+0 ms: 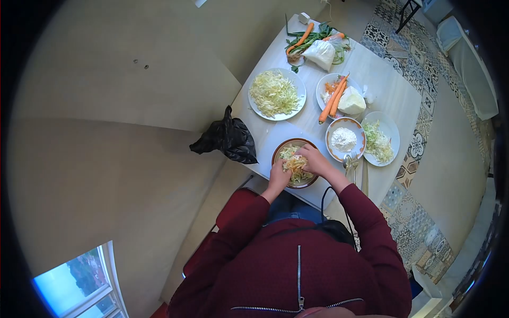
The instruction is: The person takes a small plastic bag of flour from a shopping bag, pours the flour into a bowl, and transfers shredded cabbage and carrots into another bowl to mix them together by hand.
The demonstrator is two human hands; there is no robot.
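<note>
A brown-rimmed bowl (303, 141) near the table's front edge holds shredded cabbage and carrot (296, 165). My left hand (279, 175) reaches in over the left side of the bowl, its fingers closed on some of the shreds. From the right, my right hand (313, 160) is also in the bowl, fingers curled into the same mix. A white board (286, 130) lies under the bowl. Just right of it stands a patterned bowl of white powder (343, 139). My fingertips are partly hidden among the shreds.
A large plate of shredded cabbage (274, 94) stands behind left, with a black plastic bag (228, 139) at the left edge. Whole carrots (336, 99) and a cabbage piece (351, 100) share a plate. Cutlery (351, 161) and a smaller cabbage plate (391, 132) are right; greens (321, 35) lie far back.
</note>
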